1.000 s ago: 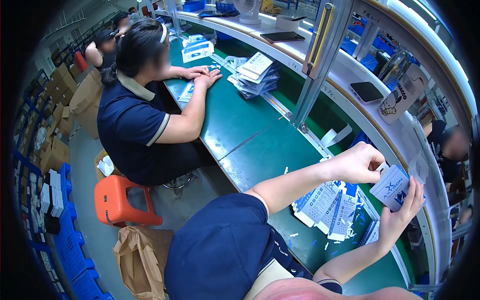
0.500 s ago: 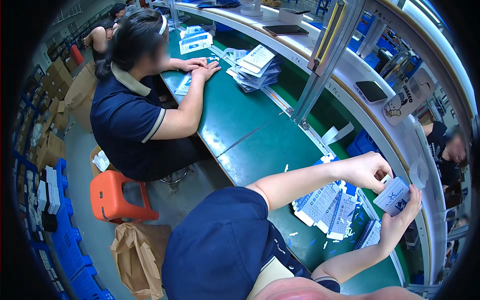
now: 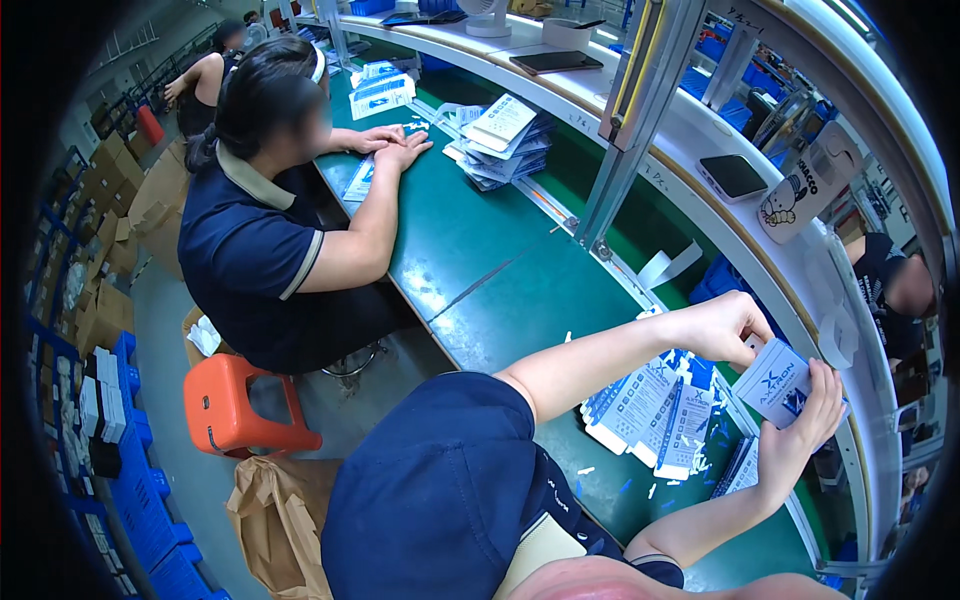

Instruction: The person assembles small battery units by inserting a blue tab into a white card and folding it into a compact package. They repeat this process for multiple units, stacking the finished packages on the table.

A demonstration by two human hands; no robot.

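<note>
A flat white-and-blue printed carton (image 3: 775, 382) is held up above the far right edge of the green table. My right hand (image 3: 808, 412) grips its right and lower side, fingers behind and along the edge. At the carton's upper left corner, my left hand (image 3: 735, 328) is pinched with bent fingers; its fingertips are partly hidden. Below my left forearm lie several matching flat cartons (image 3: 652, 405), overlapping on the table, with small white and blue paper scraps scattered round them. Near my right wrist stands another group of cartons (image 3: 740, 466), partly covered by that arm.
To the left, a co-worker (image 3: 270, 220) sits with both hands on the green table (image 3: 470, 250). A pile of cartons (image 3: 505, 140) lies farther along it. A metal post (image 3: 630, 130) and a white shelf (image 3: 680, 165) border the far side. An orange stool (image 3: 235, 405) stands on the floor.
The carton and both my hands have shifted slightly left, and the carton is turned a little. My grip looks much the same. The whole view has moved slightly.
</note>
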